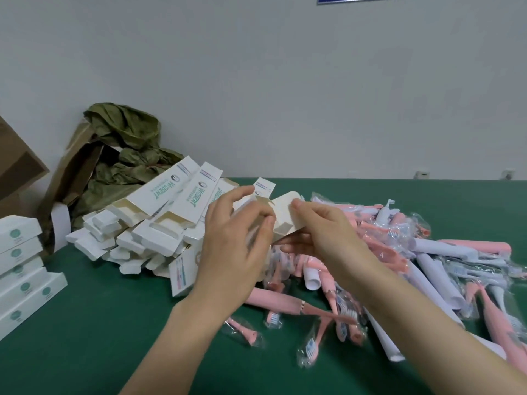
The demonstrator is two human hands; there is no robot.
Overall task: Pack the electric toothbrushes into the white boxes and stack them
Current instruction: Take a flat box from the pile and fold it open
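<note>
The green table (99, 337) carries everything. On its right half lies a wide heap of toothbrushes (413, 266), pink and white, most of them in clear plastic sleeves and crossing one another. Left of the heap, and touching it, is a pile of empty boxes (148, 232) with their ends open. Behind that pile a crumpled green bag (122, 143) leans at the wall. At the far left edge stands the stack (20, 263) of closed boxes, well apart from the heap.

Both hands are raised over the place where the two piles meet. The left hand (228, 246) grips the body of one box (256, 232), fingers curled round it; this part is blurred. The right hand (322, 232) pinches the flap (285, 212) at the open end, thumb on top and fingers under.

I judge the step to be opening this box so that it can receive a toothbrush; I see no toothbrush in it. To do it well, the left hand should hold the box by its narrow sides and not press the wide faces, so that the mouth stays square. The right hand should fold the flap fully back along its crease, without tearing it. Then it is better to take a toothbrush from the top of the heap, because the sleeves are slippery and tangled.
</note>
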